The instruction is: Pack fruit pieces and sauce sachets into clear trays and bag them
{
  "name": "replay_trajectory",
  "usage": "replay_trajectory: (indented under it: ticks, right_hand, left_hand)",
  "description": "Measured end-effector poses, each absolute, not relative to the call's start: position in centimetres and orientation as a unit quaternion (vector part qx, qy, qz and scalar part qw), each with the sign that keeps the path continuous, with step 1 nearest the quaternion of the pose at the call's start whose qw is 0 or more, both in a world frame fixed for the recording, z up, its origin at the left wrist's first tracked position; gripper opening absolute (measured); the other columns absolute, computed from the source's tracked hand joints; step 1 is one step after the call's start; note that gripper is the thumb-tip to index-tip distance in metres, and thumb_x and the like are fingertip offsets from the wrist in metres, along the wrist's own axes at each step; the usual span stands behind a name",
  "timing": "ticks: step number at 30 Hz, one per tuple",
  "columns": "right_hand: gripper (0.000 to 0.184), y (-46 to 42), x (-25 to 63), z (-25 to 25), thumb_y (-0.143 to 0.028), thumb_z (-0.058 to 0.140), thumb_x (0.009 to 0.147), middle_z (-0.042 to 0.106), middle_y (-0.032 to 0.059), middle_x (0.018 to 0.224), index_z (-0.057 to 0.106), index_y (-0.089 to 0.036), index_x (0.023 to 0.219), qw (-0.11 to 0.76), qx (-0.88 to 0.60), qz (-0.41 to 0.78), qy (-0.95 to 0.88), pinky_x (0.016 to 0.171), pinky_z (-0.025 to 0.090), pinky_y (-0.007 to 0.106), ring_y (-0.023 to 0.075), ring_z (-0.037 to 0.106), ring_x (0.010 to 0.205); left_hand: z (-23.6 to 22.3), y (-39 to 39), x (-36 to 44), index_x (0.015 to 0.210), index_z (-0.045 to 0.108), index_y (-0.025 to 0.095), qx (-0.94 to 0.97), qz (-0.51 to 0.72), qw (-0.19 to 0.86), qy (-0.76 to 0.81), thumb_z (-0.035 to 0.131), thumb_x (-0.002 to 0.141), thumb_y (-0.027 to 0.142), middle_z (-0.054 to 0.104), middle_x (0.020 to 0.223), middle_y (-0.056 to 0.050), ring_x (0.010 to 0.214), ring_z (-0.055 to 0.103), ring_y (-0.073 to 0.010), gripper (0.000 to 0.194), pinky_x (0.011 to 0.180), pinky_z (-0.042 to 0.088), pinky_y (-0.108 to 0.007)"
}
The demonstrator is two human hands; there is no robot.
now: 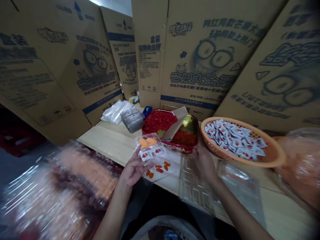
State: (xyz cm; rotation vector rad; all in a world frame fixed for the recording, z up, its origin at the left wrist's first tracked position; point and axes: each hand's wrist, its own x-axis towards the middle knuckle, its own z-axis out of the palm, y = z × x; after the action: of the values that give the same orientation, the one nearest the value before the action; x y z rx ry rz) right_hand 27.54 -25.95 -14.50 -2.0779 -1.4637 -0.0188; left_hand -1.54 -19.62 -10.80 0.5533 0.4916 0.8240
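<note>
While both forearms reach forward over the edge of the table, converging toward the red tin, the hands stand on either side of its front. Left of and nearer than the tin, the left hand is turned partly palm-up, its fingers half curled; thumb and fingers grasp the near left side of a clear tray. This tray lies just before the tin's front left corner and contains orange sweets and white packets. Small orange-red pieces show below the packets. The right hand, blurred, is bent at the tin's front right corner; whether it grips anything cannot be told. Flat trays lie in front of the tin, to the right; beyond its right end, an orange basket contains more packets.
</note>
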Motion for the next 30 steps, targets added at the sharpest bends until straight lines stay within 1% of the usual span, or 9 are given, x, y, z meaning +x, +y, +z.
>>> replay_trajectory:
  ticks: [3,6,9,12,16,20,23,26,30]
  right_hand:
    - [0.030,-26.4,28.3,-17.8,-0.022,0.030,0.090,0.061,0.0136,0.099,0.057,-0.011,0.098,0.185,-0.811,-0.038,-0.553,0.085,0.035,0.036,0.0215,0.053,0.093]
    - [0.029,-26.6,27.9,-19.2,-0.022,0.031,0.092,0.061,0.0112,0.099,0.057,-0.013,0.099,0.161,-0.806,-0.050,-0.567,0.090,0.030,0.037,0.0216,0.051,0.097]
    - [0.026,-26.7,27.6,-19.3,-0.023,0.034,0.092,0.059,0.0101,0.095,0.058,-0.014,0.095,0.129,-0.792,-0.070,-0.592,0.082,0.033,0.034,0.0216,0.049,0.093]
    - [0.029,-26.6,27.5,-19.3,-0.029,0.034,0.092,0.057,0.0105,0.096,0.059,-0.015,0.092,0.102,-0.786,-0.090,-0.602,0.076,0.034,0.032,0.0221,0.047,0.092]
    - [0.037,-26.5,27.4,-19.0,-0.036,0.031,0.093,0.056,0.0117,0.097,0.062,-0.015,0.093,0.097,-0.794,-0.104,-0.592,0.074,0.034,0.033,0.0227,0.046,0.093]
    - [0.040,-26.4,27.2,-18.5,-0.040,0.032,0.092,0.057,0.0125,0.096,0.064,-0.015,0.090,0.099,-0.799,-0.118,-0.581,0.074,0.034,0.036,0.0254,0.047,0.091]
    - [0.037,-26.5,27.1,-18.6,-0.037,0.036,0.091,0.058,0.0143,0.102,0.064,-0.012,0.094,0.113,-0.787,-0.123,-0.594,0.081,0.034,0.039,0.0271,0.048,0.095]
    - [0.033,-26.7,27.2,-19.2,-0.030,0.036,0.092,0.060,0.0135,0.104,0.060,-0.012,0.106,0.141,-0.743,-0.084,-0.650,0.084,0.037,0.035,0.0234,0.051,0.097]
    - [0.032,-26.6,27.3,-19.7,-0.033,0.037,0.091,0.061,0.0101,0.103,0.058,-0.018,0.109,0.176,-0.698,-0.057,-0.692,0.080,0.040,0.032,0.0212,0.054,0.094]
  left_hand:
    - [-10.7,-20.3,-1.4,0.121,0.045,0.030,0.263,0.374,0.857,0.238,0.050,0.063,-0.006,0.054,0.124,-0.001,0.104,0.057,-0.0218,0.068,0.098,0.035,-0.051]
    - [-10.8,-20.8,-1.2,0.121,0.045,0.030,0.253,0.358,0.866,0.242,0.048,0.064,-0.006,0.055,0.124,-0.001,0.107,0.056,-0.0215,0.068,0.100,0.033,-0.051]
    - [-11.3,-21.1,-1.2,0.121,0.047,0.030,0.241,0.354,0.871,0.239,0.047,0.064,-0.006,0.056,0.122,-0.001,0.108,0.055,-0.0205,0.067,0.102,0.030,-0.051]
    - [-11.7,-21.3,-1.3,0.119,0.048,0.031,0.238,0.358,0.870,0.240,0.047,0.065,-0.005,0.057,0.121,0.000,0.108,0.055,-0.0205,0.066,0.102,0.029,-0.051]
    - [-11.8,-21.4,-1.6,0.120,0.048,0.032,0.245,0.361,0.865,0.248,0.047,0.065,-0.005,0.057,0.121,0.000,0.111,0.054,-0.0211,0.066,0.102,0.030,-0.050]
    - [-11.6,-21.5,-1.9,0.125,0.043,0.034,0.254,0.366,0.860,0.248,0.049,0.065,-0.004,0.058,0.120,0.000,0.111,0.053,-0.0209,0.071,0.101,0.032,-0.049]
    - [-11.7,-21.7,-1.9,0.127,0.040,0.035,0.246,0.367,0.862,0.249,0.050,0.064,-0.005,0.058,0.119,0.000,0.110,0.054,-0.0216,0.075,0.100,0.034,-0.049]
    - [-11.9,-21.9,-1.8,0.127,0.039,0.034,0.239,0.364,0.866,0.248,0.050,0.064,-0.004,0.058,0.118,0.000,0.107,0.056,-0.0222,0.075,0.098,0.036,-0.050]
    - [-12.0,-22.1,-1.7,0.126,0.040,0.034,0.236,0.370,0.863,0.250,0.050,0.061,-0.005,0.057,0.119,-0.001,0.105,0.057,-0.0238,0.076,0.095,0.038,-0.052]
